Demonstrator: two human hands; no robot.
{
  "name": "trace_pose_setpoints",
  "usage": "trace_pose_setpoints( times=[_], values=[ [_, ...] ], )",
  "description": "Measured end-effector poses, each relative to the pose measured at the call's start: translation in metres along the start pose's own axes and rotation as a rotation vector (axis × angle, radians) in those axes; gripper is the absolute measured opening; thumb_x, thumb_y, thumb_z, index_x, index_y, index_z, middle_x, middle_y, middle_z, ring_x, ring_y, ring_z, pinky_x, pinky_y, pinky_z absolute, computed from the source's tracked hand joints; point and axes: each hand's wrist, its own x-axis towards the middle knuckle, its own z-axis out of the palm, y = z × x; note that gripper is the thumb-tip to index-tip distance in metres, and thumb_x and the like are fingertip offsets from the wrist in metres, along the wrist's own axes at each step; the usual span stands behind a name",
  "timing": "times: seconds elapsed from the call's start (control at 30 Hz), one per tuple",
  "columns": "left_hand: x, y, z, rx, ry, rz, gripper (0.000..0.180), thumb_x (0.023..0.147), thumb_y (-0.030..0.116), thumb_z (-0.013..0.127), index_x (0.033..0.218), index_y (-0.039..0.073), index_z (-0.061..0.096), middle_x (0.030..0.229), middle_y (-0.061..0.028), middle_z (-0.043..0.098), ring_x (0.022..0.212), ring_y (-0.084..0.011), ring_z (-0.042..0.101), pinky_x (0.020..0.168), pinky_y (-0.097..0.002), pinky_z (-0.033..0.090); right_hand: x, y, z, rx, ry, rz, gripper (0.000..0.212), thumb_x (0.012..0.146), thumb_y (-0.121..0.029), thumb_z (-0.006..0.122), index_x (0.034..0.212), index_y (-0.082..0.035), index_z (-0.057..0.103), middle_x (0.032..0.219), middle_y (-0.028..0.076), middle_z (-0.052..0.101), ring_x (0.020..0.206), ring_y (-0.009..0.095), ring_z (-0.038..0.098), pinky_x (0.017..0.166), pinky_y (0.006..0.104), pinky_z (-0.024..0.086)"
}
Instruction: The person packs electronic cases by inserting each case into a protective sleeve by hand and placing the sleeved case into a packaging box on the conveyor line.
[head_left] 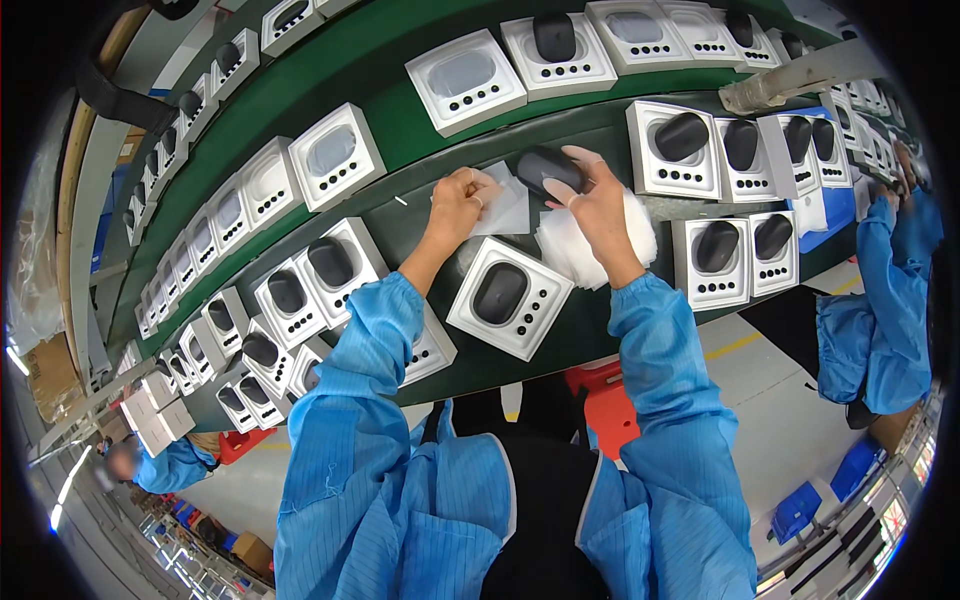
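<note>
1. Right hand (600,203): I see it gripping a black oval case (543,167) between thumb and fingers, above the dark green worktop (405,224).
2. Left hand (464,203): fingertips pinched together at the left edge of a translucent sheet (512,212), just left of the case.
3. White sheets (566,250): a loose pile under my right wrist.
4. Open white box (465,311): set askew between my forearms; a second black case (500,293) fills its oval hollow, with four small black discs (537,305) in a row beside it.
5. Neighbouring boxes (647,178): similar, ranged to both sides, many bearing black cases.
6. Co-worker's blue sleeve (880,265): far right.
</note>
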Motion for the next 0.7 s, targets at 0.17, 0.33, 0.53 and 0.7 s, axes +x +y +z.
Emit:
trace_pose_setpoints(
  times=[0.17, 0.33, 0.53, 0.7],
  values=[
    [-0.006, -0.001, 0.002, -0.179, 0.026, 0.068, 0.005, 0.083, 0.001, 0.069, 0.084, -0.001, 0.064, 0.069, -0.0021, 0.058, 0.059, -0.0079, 0.054, 0.053, -0.0235, 0.046, 0.009, 0.0, 0.012, -0.109, -0.013, 0.048, 0.046, 0.077, -0.002, 0.073, 0.119, 0.007, 0.056, 0.101, 0.02, 0.065, 0.085, 0.021, 0.068, 0.063, 0.0284, 0.06],
    [-0.013, 0.0, 0.007, -0.249, 0.092, 0.063, 0.006, 0.083, 0.001, 0.069, 0.085, 0.0, 0.064, 0.073, -0.001, 0.059, 0.061, -0.0073, 0.054, 0.055, -0.0225, 0.044, 0.011, -0.002, 0.008, -0.253, -0.035, 0.145, 0.043, 0.079, -0.007, 0.073, 0.116, 0.008, 0.058, 0.096, 0.02, 0.066, 0.079, 0.023, 0.069, 0.06, 0.029, 0.06],
    [-0.018, -0.007, 0.005, -0.187, 0.073, 0.193, 0.01, 0.082, 0.001, 0.07, 0.091, 0.002, 0.066, 0.076, 0.0005, 0.057, 0.064, -0.0059, 0.053, 0.057, -0.0218, 0.041, 0.013, -0.004, 0.004, -0.146, -0.185, 0.252, 0.039, 0.082, -0.009, 0.071, 0.118, 0.004, 0.06, 0.102, 0.015, 0.065, 0.085, 0.02, 0.066, 0.061, 0.0272, 0.058],
    [-0.016, 0.014, -0.007, -0.071, 0.035, 0.114, 0.02, 0.078, 0.007, 0.075, 0.097, 0.004, 0.067, 0.08, -0.0021, 0.057, 0.074, -0.0115, 0.058, 0.065, -0.0263, 0.045, 0.02, -0.009, 0.001, -0.182, -0.337, 0.247, 0.039, 0.081, -0.005, 0.071, 0.119, -0.004, 0.062, 0.109, 0.009, 0.065, 0.09, 0.018, 0.064, 0.064, 0.0274, 0.056]
  ],
)
